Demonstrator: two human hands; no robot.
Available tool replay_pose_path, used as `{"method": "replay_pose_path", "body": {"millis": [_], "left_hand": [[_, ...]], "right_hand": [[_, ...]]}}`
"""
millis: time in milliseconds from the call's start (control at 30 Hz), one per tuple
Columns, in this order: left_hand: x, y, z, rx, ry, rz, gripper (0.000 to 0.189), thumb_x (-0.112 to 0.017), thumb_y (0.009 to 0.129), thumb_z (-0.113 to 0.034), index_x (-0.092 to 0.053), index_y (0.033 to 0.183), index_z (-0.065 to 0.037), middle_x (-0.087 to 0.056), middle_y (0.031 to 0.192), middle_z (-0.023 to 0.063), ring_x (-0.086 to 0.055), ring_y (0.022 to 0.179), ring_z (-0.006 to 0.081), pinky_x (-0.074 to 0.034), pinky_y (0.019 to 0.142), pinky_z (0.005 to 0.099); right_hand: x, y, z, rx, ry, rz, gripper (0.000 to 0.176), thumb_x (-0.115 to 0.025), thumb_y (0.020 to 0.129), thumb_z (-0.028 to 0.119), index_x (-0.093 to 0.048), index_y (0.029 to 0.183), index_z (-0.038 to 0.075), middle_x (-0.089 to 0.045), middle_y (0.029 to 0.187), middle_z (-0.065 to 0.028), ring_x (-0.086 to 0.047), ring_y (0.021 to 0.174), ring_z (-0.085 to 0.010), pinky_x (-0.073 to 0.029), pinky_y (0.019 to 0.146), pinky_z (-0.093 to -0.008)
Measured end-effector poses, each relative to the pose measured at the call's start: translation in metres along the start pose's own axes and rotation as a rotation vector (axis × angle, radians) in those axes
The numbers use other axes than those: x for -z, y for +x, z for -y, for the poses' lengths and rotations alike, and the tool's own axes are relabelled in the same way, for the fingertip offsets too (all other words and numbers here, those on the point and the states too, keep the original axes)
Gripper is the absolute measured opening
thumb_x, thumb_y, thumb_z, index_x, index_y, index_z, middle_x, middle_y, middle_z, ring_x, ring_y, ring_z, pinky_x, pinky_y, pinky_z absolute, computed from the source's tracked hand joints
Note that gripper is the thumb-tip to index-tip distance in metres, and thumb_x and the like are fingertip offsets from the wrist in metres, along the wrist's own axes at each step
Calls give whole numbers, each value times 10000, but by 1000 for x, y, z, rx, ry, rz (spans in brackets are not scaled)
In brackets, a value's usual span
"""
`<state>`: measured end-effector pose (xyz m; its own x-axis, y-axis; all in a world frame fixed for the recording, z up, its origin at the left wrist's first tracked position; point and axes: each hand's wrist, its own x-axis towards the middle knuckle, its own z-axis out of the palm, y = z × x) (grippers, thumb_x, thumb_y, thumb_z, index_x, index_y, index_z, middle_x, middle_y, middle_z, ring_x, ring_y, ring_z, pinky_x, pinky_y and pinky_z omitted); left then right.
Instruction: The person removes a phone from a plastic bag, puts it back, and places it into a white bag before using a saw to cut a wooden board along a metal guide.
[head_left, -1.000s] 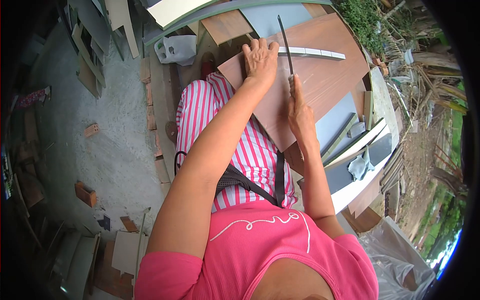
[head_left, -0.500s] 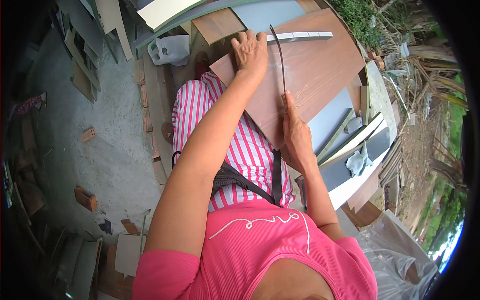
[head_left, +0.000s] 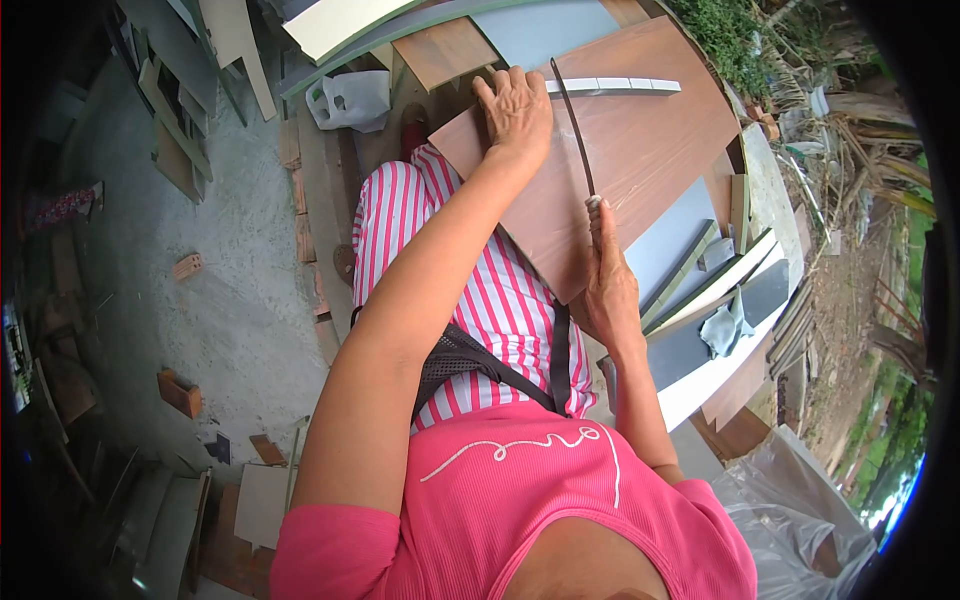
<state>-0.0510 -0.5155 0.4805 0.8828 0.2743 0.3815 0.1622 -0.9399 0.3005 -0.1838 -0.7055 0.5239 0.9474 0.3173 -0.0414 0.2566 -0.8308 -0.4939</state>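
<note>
My left hand (head_left: 520, 112) is closed at the near end of a narrow white strip (head_left: 625, 86), pressing it on a brown board (head_left: 640, 135). Dark cross lines divide the strip into short segments. My right hand (head_left: 612, 290) wraps around the handle of a long, thin-bladed knife (head_left: 577, 130). The dark blade slants away from me and crosses the strip just right of my left fingers. I cannot make out how deep its edge sits. The board lies tilted over my lap, above striped trousers (head_left: 400, 205).
Grey and green strips (head_left: 685, 265) and a pale blue rag (head_left: 725, 325) lie to the right. A white plastic bag (head_left: 350, 100) sits left of my left hand. Flat panels (head_left: 445, 52) are stacked ahead; bricks (head_left: 180, 393) rest on the concrete floor (head_left: 230, 320).
My right hand has drawn the knife slightly back toward me and swung its handle to the right. My left hand stays on the strip; the whole view has shifted a little.
</note>
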Motion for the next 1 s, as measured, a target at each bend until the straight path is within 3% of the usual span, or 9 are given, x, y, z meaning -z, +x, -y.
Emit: {"method": "replay_pose_path", "body": {"millis": [267, 367, 500, 567, 667, 733, 767, 933, 1000], "left_hand": [[-7, -1, 2, -31, 11, -69, 148, -489, 832, -59, -583, 941, -28, -568, 960, 143, -519, 981, 295, -276, 984, 523], [-6, 0, 6, -95, -38, -50, 143, -505, 808, -79, -573, 928, -41, -566, 929, 132, -512, 915, 273, -335, 893, 434], [-7, -1, 7, -91, -36, -65, 150, -522, 794, -92, -568, 929, -46, -564, 920, 128, -511, 899, 276, -340, 847, 423], [-10, -2, 7, -105, -20, -113, 167, -551, 774, -117, -560, 928, -52, -562, 918, 126, -513, 902, 280, -344, 838, 420], [-6, -2, 8, -103, -50, -96, 191, -574, 756, -139, -553, 928, -56, -559, 921, 128, -512, 912, 282, -347, 830, 423], [-4, -1, 8, -88, -49, -125, 212, -581, 753, -152, -544, 936, -52, -556, 919, 125, -510, 920, 286, -347, 824, 421], [-4, -1, 7, -82, -37, -109, 212, -580, 755, -155, -546, 937, -52, -556, 919, 123, -510, 920, 284, -347, 824, 422], [-7, -3, 5, -72, -18, -102, 207, -572, 766, -164, -558, 943, -57, -560, 928, 121, -509, 913, 274, -346, 825, 422], [-7, -1, 6, -78, -24, -103, 208, -571, 768, -165, -559, 944, -54, -561, 929, 121, -508, 912, 272, -347, 828, 419]], "right_hand": [[-12, -6, 0, -8, -46, 54, 751, -472, 859, -22, -143, 1500, 192, -611, 908, -240, -629, 755, -394, -506, 660, -492], [-12, -5, 3, -14, -64, 69, 760, -468, 851, -30, -139, 1500, 187, -621, 877, -239, -634, 759, -393, -503, 663, -493], [-6, 16, 13, 55, -81, 29, 734, -456, 853, -20, -159, 1495, 178, -630, 858, -249, -639, 778, -403, -495, 669, -498], [-1, 52, 21, -22, -9, 108, 552, -344, 956, 45, -202, 1476, 162, -443, 1393, -170, -515, 1169, -385, -461, 953, -439], [-16, 108, 23, 116, 39, 13, 540, -364, 954, 69, -227, 1469, 159, -491, 1338, -200, -556, 1090, -419, -473, 894, -467], [-26, 129, 31, 139, -20, -103, 600, -412, 902, 54, -237, 1468, 152, -634, 918, -284, -630, 822, -433, -478, 719, -511], [-20, 130, 33, 80, 3, -37, 594, -412, 908, 67, -232, 1468, 146, -634, 954, -286, -623, 867, -441, -473, 744, -516], [-18, 83, 21, 159, 20, -53, 606, -407, 906, 55, -215, 1473, 147, -622, 1041, -281, -615, 906, -451, -476, 780, -513], [-2, 52, 29, -10, 79, 89, 555, -366, 954, 60, -209, 1478, 153, -460, 1363, -214, -504, 1170, -410, -453, 936, -462]]}}
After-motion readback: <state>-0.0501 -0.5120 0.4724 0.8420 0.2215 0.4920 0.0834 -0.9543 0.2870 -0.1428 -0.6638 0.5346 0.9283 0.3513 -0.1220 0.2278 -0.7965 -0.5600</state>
